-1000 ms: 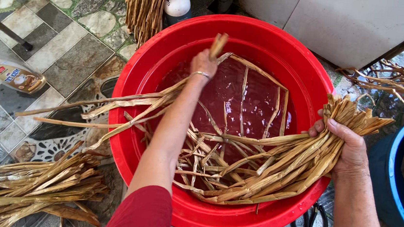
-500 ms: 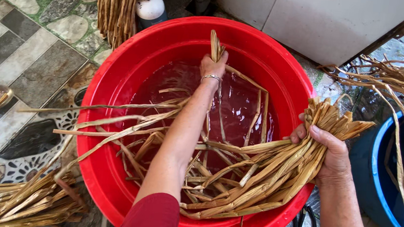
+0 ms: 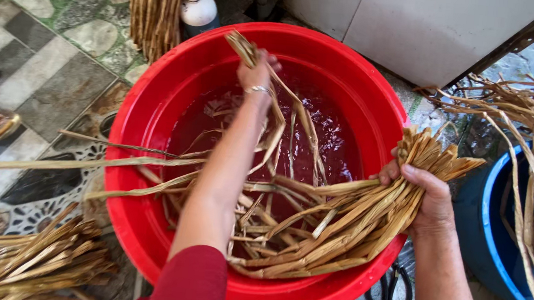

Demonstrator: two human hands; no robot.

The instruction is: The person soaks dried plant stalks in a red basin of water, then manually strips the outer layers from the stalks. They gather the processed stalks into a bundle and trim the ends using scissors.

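Soaking dried leaf strips (image 3: 311,231) in the red tub (image 3: 156,95), her right hand (image 3: 427,199) clamps the bundle at three o'clock while her left hand (image 3: 255,73) pinches one strip at twelve, probably needing a steady lift next.

Blue tub (image 3: 496,254), scissors (image 3: 390,289), pump btl (image 3: 197,5)

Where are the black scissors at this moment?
In the head view, the scissors lie on the floor at lower right, between the red tub and the right hand's forearm.
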